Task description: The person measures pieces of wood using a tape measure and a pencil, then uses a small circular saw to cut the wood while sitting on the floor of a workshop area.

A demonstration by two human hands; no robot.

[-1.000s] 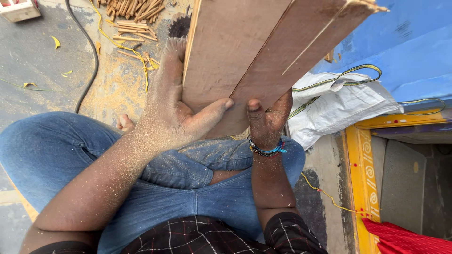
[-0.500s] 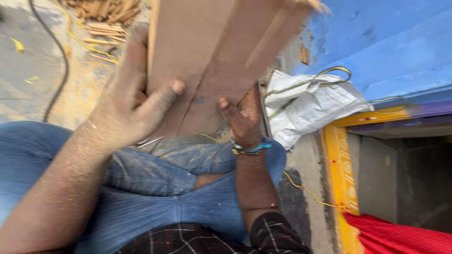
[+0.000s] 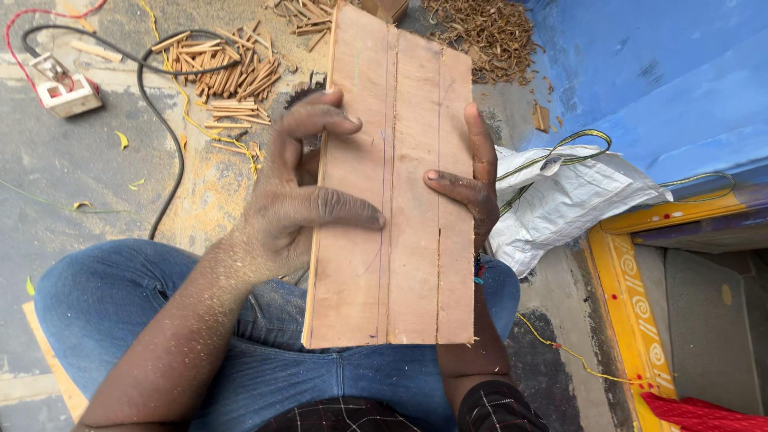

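A plywood board (image 3: 392, 192) fills the frame's centre, held over the lap by both edges so its scored face is towards the head camera. The left hand (image 3: 300, 200) and right hand (image 3: 468, 180) keep their fingers clamped on it; cut sticks (image 3: 228, 76) lie upper left.

Board: flat brown grooved plywood board (image 3: 392, 192), centre frame, over blue-jeaned lap.
Left hand (image 3: 300, 200): gripping its left edge.
Right hand (image 3: 468, 188): gripping its right edge.
Upper left: cut wooden sticks (image 3: 228, 72).
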